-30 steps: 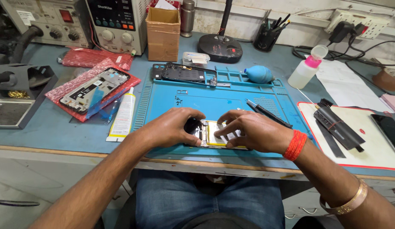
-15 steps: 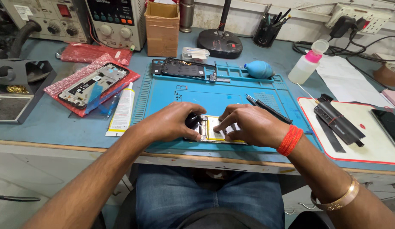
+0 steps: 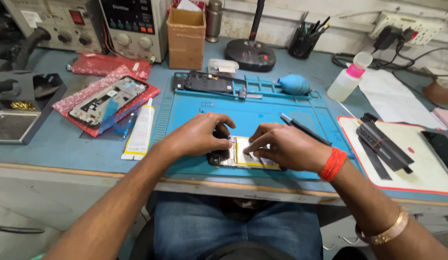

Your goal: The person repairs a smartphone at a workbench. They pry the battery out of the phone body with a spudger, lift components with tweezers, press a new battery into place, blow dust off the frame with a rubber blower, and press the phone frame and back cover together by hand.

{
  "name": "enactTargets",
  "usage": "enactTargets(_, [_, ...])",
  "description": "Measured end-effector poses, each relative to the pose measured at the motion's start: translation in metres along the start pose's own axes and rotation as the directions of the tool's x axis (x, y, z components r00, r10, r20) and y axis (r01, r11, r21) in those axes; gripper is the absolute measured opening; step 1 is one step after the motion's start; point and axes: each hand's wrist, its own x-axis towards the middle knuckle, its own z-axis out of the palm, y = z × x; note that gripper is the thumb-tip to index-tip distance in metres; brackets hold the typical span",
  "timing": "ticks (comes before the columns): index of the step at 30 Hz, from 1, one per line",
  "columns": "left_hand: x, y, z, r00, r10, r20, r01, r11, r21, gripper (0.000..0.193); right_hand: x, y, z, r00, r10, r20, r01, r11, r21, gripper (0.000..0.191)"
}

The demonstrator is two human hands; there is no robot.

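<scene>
The left hand (image 3: 197, 137) lay curled over the left end of the opened smartphone with its exposed yellow-white battery (image 3: 243, 158), fingertips pressing it down; the hand held the device in place and did not lift it. The right hand (image 3: 281, 147) rested on the right part of the same device, fingers bent, fingertips touching the battery face. The device lay flat at the lower centre of the frame, on the near edge of the blue silicone repair mat (image 3: 262, 110), directly under both hands and partly hidden by them.

Hazard, as a judgement: uneven fingertip pressure could bend the battery or shift a connector, and the device lay close to the front edge of the table (image 3: 50, 149), so a slip could push it off.

A black pen-shaped tool (image 3: 305, 130) lay just beyond the right hand. A white glue tube (image 3: 139, 132) lay left of the mat.
</scene>
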Motion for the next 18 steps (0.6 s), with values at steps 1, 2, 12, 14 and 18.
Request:
enactTargets(1, [0.002, 0.0, 0.0, 1.0, 0.001, -0.018, -0.001, 1.0, -0.017, 0.049, 0.001, 0.0, 0.001, 1.0, 0.012, -0.009, -0.012, 1.0, -0.028, 0.025])
enactTargets(2, [0.003, -0.001, 0.001, 0.999, -0.004, -0.034, 0.002, 0.999, -0.037, 0.048, 0.002, 0.001, 0.002, 0.999, 0.049, -0.016, -0.05, 0.997, -0.064, 0.032])
enactTargets(12, [0.001, -0.007, -0.001, 1.0, -0.016, -0.023, 0.013, 0.994, -0.11, 0.05, 0.014, 0.005, 0.012, 0.994, -0.064, -0.084, 0.048, 0.982, -0.182, 0.055])
enactTargets(14, [0.001, -0.006, -0.002, 1.0, -0.012, -0.018, 0.01, 0.994, -0.108, 0.049, 0.015, 0.003, 0.011, 0.995, -0.068, -0.073, 0.052, 0.977, -0.207, 0.054])
enactTargets(18, [0.0, -0.007, -0.002, 1.0, -0.013, -0.018, 0.011, 0.993, -0.114, 0.047, 0.017, -0.003, 0.009, 0.998, -0.042, -0.052, 0.029, 0.973, -0.23, 0.052])
